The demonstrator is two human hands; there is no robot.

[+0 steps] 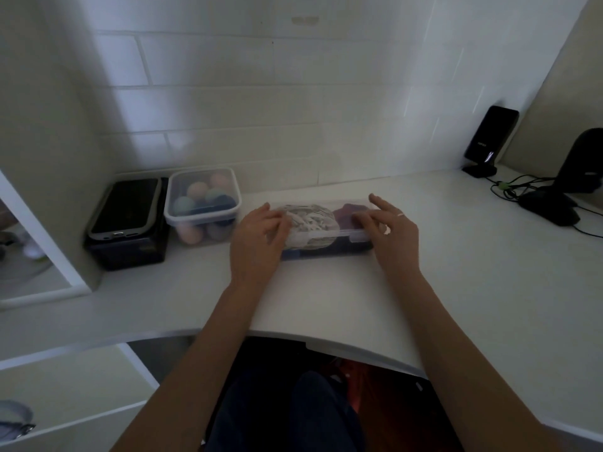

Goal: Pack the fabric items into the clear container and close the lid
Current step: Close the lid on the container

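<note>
clear container (pixel 326 238): shallow rectangular box of see-through plastic, centre of the frame, lying flat on the white counter (pixel 326 298). its lid (pixel 323 203) lies over the top; a pale clip strip runs along the near edge. whether it is latched cannot be told.

fabric items, seen through the plastic: a rolled piece with a white-and-grey pattern (pixel 310 218) in the left half, a purple piece (pixel 347 214) in the right half, something dark blue along the bottom front.

left hand (pixel 257 238): on the container's left end, fingers curled over the lid edge and gripping it.

right hand (pixel 390 228): on the right end, fingers bent down onto the lid and near rim, index finger raised and straight; a ring shows on one finger.

second clear tub (pixel 202 207): squarish, rounded corners, lid on, left of centre; holds soft-looking egg-shaped pieces in peach, teal and blue.

black box (pixel 130 236): far left of the counter, a glossy dark phone-like slab on top.

dark phone on a stand (pixel 489 138): upper right, upright against the white tiled wall (pixel 261 93); black cables (pixel 522 187) beside it.
</note>
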